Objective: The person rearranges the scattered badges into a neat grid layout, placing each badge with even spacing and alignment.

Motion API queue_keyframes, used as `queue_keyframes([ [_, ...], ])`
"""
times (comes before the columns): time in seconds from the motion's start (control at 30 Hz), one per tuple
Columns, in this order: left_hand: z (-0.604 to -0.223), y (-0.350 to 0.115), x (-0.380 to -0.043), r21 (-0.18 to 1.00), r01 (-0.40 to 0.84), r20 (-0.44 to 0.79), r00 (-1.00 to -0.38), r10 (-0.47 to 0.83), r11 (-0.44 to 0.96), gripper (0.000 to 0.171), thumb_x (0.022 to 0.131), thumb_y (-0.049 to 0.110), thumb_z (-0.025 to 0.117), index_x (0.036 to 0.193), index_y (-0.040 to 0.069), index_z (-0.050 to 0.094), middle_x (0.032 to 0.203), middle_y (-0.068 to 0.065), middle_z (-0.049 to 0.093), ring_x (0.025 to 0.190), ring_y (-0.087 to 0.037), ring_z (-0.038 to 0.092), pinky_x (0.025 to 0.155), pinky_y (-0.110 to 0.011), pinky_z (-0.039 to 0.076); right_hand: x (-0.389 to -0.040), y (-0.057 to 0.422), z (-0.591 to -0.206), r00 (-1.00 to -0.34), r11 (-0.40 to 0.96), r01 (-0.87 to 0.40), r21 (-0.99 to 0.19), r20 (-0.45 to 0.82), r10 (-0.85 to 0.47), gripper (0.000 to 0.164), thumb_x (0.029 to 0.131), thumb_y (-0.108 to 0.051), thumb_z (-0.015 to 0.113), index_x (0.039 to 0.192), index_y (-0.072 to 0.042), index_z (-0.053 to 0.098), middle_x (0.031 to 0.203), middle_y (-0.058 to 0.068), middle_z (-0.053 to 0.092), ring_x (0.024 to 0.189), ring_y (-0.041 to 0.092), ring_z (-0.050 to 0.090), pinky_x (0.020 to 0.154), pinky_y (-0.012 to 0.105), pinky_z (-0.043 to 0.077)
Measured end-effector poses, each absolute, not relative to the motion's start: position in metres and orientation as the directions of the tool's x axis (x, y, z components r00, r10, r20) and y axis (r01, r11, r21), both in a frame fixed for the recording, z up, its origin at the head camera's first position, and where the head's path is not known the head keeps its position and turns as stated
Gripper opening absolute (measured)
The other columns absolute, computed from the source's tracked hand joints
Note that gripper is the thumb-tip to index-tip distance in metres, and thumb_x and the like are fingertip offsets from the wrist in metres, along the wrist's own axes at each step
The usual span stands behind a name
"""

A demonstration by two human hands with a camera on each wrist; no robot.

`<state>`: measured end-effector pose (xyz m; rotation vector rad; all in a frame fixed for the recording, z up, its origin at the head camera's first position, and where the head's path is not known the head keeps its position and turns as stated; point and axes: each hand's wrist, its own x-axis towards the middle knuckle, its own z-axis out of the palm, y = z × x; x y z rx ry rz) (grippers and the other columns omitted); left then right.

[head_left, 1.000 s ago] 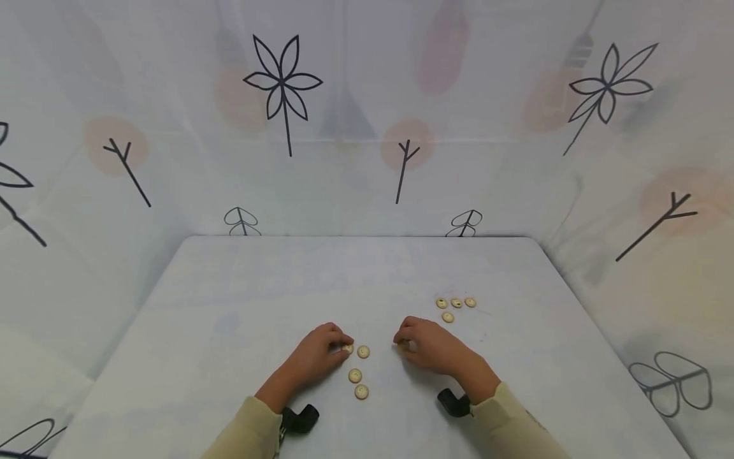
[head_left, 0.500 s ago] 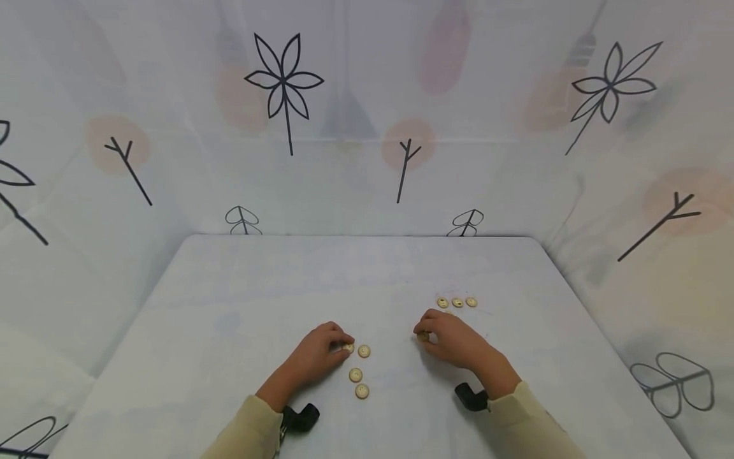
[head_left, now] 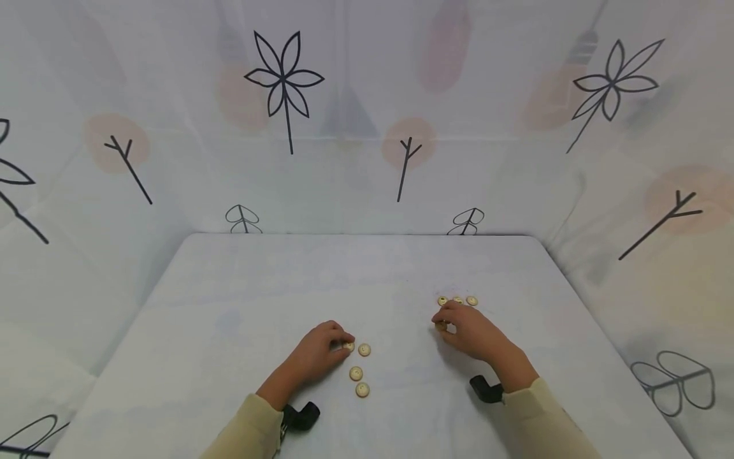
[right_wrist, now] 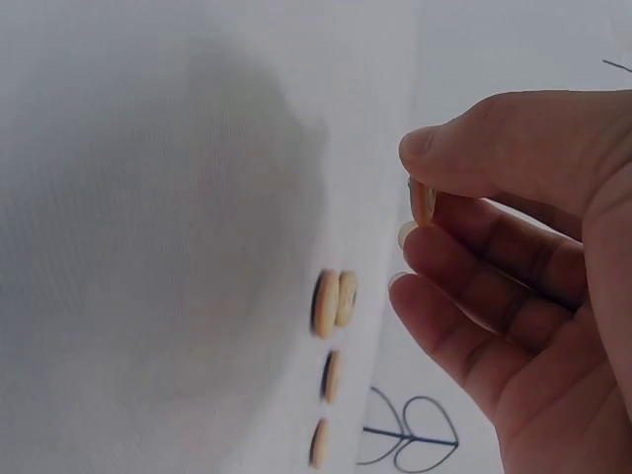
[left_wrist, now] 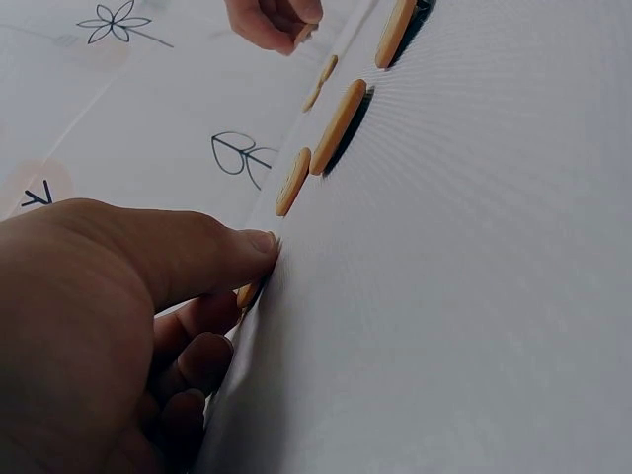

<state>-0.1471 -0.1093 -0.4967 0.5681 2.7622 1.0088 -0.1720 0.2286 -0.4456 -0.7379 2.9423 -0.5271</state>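
Note:
Between thumb and fingers, my left hand [head_left: 318,352] pinches a pale yellow round button [left_wrist: 247,292] at the table surface, mostly covered by the thumb in the left wrist view. Just right of it lies another button [head_left: 364,349], and nearer me are two more, an upper button [head_left: 356,373] and a lower button [head_left: 362,389]. My right hand [head_left: 476,335] holds a similar button [right_wrist: 423,201] on edge between thumb and finger, raised over the table. Beyond that hand is a short row of buttons [head_left: 472,300], partly hidden by its fingers; the right wrist view shows several buttons [right_wrist: 326,304] there.
A white cloth covers the table [head_left: 275,274]. Behind and at the sides hangs a white curtain [head_left: 344,185] printed with flowers and twigs. Black wrist devices, a left one [head_left: 301,417] and a right one [head_left: 486,389], jut inward beside the sleeves.
My right hand has moved right and away from me with its button, up to the far row, and now covers part of it. The left hand stays in place.

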Motion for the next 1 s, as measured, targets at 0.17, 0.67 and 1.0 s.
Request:
queue_keyframes([
  [0.17, -0.496, -0.109, -0.148, 0.641, 0.301, -0.007, -0.918, 0.397, 0.706, 0.021, 0.092, 0.027, 0.066, 0.111, 0.021, 0.072, 0.103, 0.009, 0.059, 0.094, -0.008, 0.054, 0.083, -0.033, 0.047, -0.177, 0.234, -0.443, -0.893, 0.836, -0.431, -0.341, 0.03, -0.448, 0.018, 0.086, -0.008, 0.07, 0.103, -0.008, 0.071, 0.1, -0.001, 0.063, 0.089, 0.014, 0.061, 0.078, 0.034, 0.052],
  [0.67, -0.498, -0.111, -0.149, 0.64, 0.309, -0.006, -0.913, 0.407, 0.703, 0.022, 0.093, 0.027, 0.065, 0.113, 0.022, 0.072, 0.105, 0.009, 0.059, 0.096, -0.009, 0.055, 0.084, -0.033, 0.047, -0.188, 0.25, -0.443, -0.923, 0.867, -0.368, -0.335, 0.017, -0.385, 0.021, 0.084, -0.006, 0.071, 0.105, -0.006, 0.071, 0.105, 0.005, 0.062, 0.094, 0.021, 0.062, 0.083, 0.042, 0.052],
  [1.0, -0.499, -0.111, -0.15, 0.643, 0.302, -0.016, -0.914, 0.406, 0.704, 0.022, 0.093, 0.028, 0.065, 0.113, 0.022, 0.072, 0.104, 0.009, 0.059, 0.094, -0.008, 0.054, 0.083, -0.033, 0.047, -0.194, 0.26, -0.449, -0.936, 0.888, -0.334, -0.314, -0.003, -0.353, 0.022, 0.086, -0.006, 0.068, 0.109, -0.004, 0.07, 0.107, 0.008, 0.063, 0.095, 0.023, 0.062, 0.083, 0.044, 0.052],
])
